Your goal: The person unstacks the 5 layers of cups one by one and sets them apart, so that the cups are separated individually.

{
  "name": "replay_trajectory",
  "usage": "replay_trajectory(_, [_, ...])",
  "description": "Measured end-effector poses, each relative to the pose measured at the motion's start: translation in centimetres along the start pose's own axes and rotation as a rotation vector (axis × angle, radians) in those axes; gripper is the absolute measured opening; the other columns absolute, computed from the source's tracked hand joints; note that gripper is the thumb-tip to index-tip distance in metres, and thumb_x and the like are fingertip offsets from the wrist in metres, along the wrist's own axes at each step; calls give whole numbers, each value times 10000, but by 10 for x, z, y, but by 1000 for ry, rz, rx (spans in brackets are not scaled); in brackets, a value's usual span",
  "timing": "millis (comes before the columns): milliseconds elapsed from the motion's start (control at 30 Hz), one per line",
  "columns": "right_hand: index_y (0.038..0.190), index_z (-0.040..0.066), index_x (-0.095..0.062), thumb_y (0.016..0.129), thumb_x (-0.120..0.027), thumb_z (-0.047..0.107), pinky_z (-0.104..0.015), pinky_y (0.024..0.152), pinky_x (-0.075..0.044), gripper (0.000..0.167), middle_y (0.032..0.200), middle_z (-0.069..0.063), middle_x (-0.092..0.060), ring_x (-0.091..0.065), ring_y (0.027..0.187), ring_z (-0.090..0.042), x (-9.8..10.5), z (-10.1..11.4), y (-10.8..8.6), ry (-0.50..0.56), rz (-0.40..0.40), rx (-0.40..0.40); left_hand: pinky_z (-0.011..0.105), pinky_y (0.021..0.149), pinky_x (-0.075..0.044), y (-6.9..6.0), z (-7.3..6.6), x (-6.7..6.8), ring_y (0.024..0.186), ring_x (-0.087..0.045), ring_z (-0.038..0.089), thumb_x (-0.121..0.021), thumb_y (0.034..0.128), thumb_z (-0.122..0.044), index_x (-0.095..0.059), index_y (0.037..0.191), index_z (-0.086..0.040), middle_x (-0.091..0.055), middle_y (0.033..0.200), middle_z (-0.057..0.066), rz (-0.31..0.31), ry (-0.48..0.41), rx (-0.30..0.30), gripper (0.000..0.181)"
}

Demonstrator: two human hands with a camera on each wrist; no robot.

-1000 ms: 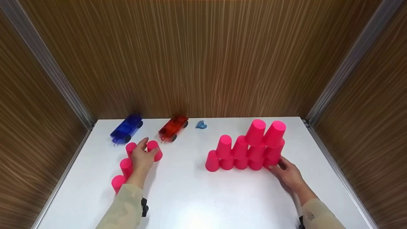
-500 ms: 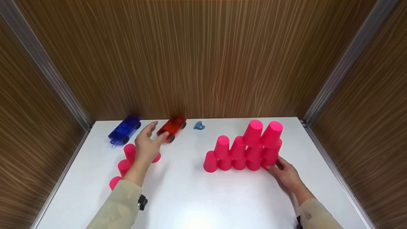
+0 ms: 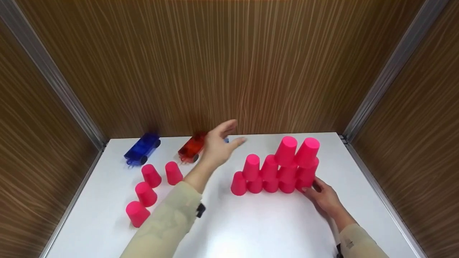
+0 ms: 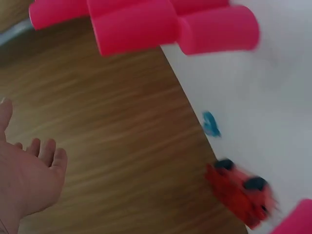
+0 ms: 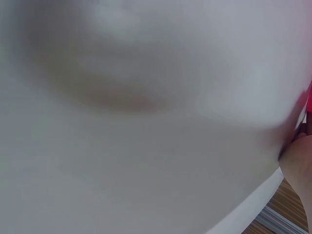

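In the head view the left hand (image 3: 218, 147) hangs in the air with spread fingers, holding nothing, left of a tiered stack of upside-down pink cups (image 3: 252, 167). The left wrist view shows this hand (image 4: 31, 178) empty, with several stacked cups (image 4: 136, 27) above it in the picture. At the stack's lower right corner, the right hand (image 3: 324, 197) grips the end cup (image 3: 304, 183) of the bottom row, thumb in front. Two cups (image 3: 286, 150) form the top tier at the right. The right wrist view catches only part of the right hand (image 5: 298, 158) beside a pink edge.
Several single upside-down pink cups (image 3: 146, 194) stand on the white table (image 3: 251, 225) at the left. Behind them are a blue toy car (image 3: 142, 148) and a red one (image 3: 192, 147). A small blue object (image 4: 210, 124) lies near the back edge. Wood-patterned walls enclose the table.
Rightwards from the loose cups, the left hand has moved past the red car towards the stack, uncovering those cups. The right hand keeps its hold at the stack's corner.
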State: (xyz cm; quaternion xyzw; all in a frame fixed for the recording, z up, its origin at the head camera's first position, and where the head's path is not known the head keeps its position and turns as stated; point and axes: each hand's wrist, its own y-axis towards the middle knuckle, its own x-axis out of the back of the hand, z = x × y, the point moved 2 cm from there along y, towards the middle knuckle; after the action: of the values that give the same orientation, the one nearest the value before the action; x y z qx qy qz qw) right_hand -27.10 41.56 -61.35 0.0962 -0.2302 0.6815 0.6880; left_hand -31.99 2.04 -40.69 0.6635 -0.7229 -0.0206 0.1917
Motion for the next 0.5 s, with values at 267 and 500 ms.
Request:
replay_trajectory(267, [1689, 211, -311, 1005, -725, 473, -536, 1201, -393, 842, 1694, -182, -325, -251, 1571, -441, -2, 0, -2, -20, 2, 3, 283, 1084, -507, 6, -24, -68, 1380, -555, 174, -851, 929, -264, -574, 1532, -246, -608, 1480, -49, 161, -20, 34, 664])
replay_trajectory(500, [1688, 272, -314, 990, -738, 488, -526, 1180, -424, 845, 1689, -138, -342, -266, 1565, -420, -6, 0, 0, 31, 15, -20, 294, 988, -572, 5, -21, -104, 1385, -539, 213, -851, 925, -277, -579, 1526, -267, -602, 1473, -71, 199, -18, 90, 660])
